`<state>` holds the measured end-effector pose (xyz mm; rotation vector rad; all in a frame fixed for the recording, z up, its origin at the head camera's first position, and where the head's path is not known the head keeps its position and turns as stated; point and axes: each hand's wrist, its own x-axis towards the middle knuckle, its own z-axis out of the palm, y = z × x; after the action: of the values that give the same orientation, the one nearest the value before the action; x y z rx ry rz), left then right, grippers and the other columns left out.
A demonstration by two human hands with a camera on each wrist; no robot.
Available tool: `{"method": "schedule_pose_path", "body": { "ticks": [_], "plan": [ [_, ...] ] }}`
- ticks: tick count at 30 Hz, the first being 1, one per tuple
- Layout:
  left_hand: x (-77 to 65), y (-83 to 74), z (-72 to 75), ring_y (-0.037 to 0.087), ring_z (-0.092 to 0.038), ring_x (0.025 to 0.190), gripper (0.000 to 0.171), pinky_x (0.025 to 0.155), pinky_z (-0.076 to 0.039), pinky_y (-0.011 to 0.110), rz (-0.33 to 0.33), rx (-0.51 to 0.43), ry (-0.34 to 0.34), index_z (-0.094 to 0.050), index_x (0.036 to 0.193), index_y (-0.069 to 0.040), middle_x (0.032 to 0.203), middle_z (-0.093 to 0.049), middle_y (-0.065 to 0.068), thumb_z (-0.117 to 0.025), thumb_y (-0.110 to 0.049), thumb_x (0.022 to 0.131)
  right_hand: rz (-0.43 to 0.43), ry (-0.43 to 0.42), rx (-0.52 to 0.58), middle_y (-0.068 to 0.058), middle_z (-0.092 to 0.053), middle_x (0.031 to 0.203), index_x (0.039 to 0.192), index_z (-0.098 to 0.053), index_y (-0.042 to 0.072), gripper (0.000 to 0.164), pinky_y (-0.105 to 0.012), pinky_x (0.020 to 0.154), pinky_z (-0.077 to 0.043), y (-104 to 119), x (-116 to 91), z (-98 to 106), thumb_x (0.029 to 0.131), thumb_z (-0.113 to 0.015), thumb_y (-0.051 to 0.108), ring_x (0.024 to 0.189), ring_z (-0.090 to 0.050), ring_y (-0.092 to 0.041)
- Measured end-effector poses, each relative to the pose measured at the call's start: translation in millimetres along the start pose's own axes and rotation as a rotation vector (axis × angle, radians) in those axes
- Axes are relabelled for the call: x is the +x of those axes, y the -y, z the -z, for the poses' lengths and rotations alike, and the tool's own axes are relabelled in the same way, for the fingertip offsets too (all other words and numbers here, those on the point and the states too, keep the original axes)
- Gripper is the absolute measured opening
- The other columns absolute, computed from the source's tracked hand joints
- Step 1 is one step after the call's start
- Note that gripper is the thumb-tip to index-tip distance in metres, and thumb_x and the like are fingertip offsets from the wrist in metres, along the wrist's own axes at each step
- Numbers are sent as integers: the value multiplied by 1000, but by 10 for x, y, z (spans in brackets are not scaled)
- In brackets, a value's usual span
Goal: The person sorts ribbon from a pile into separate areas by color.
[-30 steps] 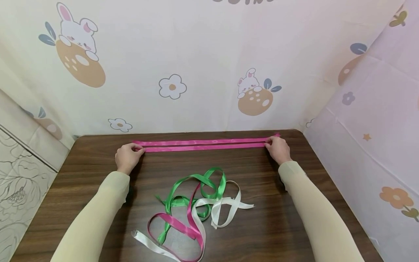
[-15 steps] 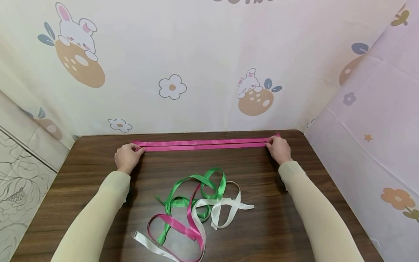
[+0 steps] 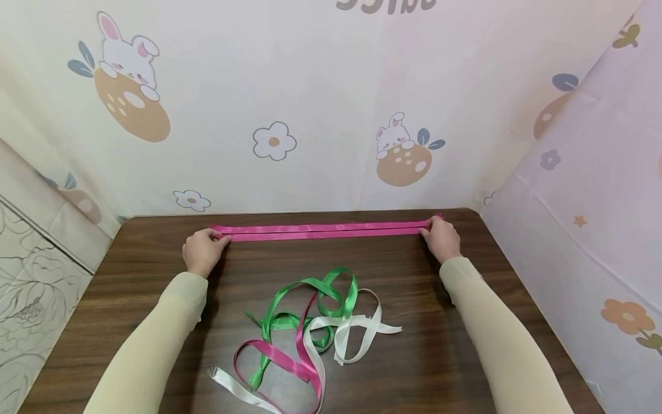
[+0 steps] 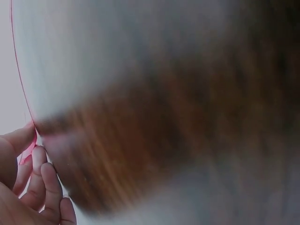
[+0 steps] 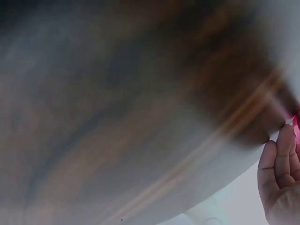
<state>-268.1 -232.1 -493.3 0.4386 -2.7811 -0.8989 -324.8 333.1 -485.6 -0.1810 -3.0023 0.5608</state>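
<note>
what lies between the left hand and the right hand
In the head view, two nearly parallel lengths of shiny pink ribbon run from the left hand to the right hand.

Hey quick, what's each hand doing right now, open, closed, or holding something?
Left hand: closed, pinching the straight pink ribbon strands at their left end.
Right hand: closed, pinching the same strands at their right end.

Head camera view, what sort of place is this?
Probably a small indoor craft spot, perhaps at home, though the room itself can't be confirmed: a dark wood-grain table against a rabbit-print backdrop, with pink satin ribbon strips running along its far side.
</note>
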Motion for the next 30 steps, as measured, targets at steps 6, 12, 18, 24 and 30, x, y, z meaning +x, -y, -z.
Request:
{"method": "schedule_pose_path", "body": {
  "ticks": [6, 12, 18, 24, 30],
  "plan": [
    [-35, -20, 16, 37, -69, 85, 37, 72, -50, 48, 29, -51, -45, -77, 105, 1, 93, -76, 21, -76, -34, 94, -23, -31, -1, -30, -71, 111, 119, -59, -5, 35, -59, 80, -53, -50, -50, 36, 104, -63, 27, 93, -69, -42],
    [-44, -31, 87, 37, -69, 87, 34, 76, -50, 48, -2, -73, -84, -77, 102, 0, 93, -77, 20, -77, -33, 93, 39, -86, -25, -30, -72, 104, 117, -60, -6, 36, -59, 76, -53, 7, -99, 180, 102, -64, 26, 86, -69, -42],
    [-32, -56, 190, 38, -70, 86, 36, 79, -51, 50, -59, -97, -116, -74, 109, 2, 95, -77, 22, -78, -30, 93, 102, -122, -33, -25, -70, 94, 113, -63, -6, 32, -53, 68, -52, 115, -145, 367, 101, -66, 24, 78, -66, -36],
    [-74, -121, 287, 36, -68, 85, 36, 76, -49, 45, -108, -96, -106, -74, 110, 1, 95, -76, 22, -78, -30, 93, 130, -117, -9, -23, -70, 96, 112, -64, -4, 31, -51, 70, -51, 190, -208, 523, 101, -66, 25, 81, -65, -34],
    [-156, -206, 344, 32, -65, 82, 30, 75, -45, 37, -184, -94, -81, -75, 104, 0, 91, -77, 19, -79, -27, 93, 158, -119, 6, -22, -70, 98, 112, -65, -1, 31, -50, 71, -51, 256, -332, 606, 101, -66, 28, 82, -65, -33]
  ]
}}
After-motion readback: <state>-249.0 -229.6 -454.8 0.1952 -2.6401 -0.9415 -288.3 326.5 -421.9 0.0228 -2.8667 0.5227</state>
